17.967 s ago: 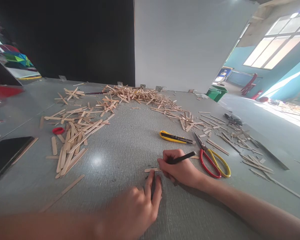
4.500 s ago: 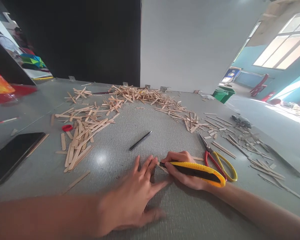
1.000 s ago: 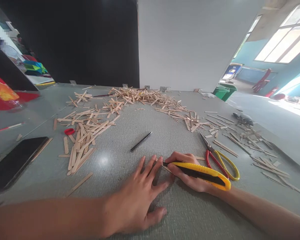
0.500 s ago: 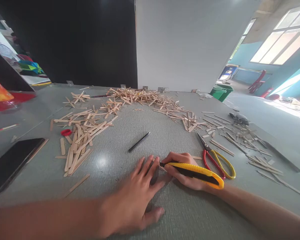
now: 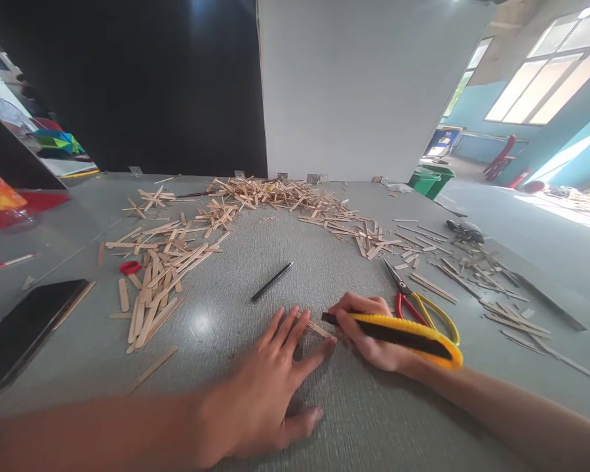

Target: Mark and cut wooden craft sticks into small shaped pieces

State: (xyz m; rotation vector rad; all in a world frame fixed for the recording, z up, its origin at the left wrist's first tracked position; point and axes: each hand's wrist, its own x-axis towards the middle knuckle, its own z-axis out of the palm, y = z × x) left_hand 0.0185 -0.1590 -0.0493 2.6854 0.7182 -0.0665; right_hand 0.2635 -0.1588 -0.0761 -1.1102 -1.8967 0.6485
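Observation:
My left hand (image 5: 270, 387) lies flat on the grey table (image 5: 285, 262), fingers spread, its fingertips pressing down a small wooden stick (image 5: 318, 328). My right hand (image 5: 368, 334) is closed around a yellow and black utility knife (image 5: 398, 331), whose tip sits just right of the stick's end, close to my left fingertips. Part of the stick is hidden under my fingers.
A black pen (image 5: 271, 282) lies beyond my hands. Red and yellow scissors (image 5: 417, 305) lie right of the knife. Heaps of wooden sticks (image 5: 162, 269) spread left, back and right. A red ring (image 5: 129, 267), a black phone (image 5: 24, 324) and a white board (image 5: 358, 92) are around.
The pen I held 18 s ago lies on the table and the knife is in my right hand. Over the last second the knife shifted slightly right, away from my left fingers.

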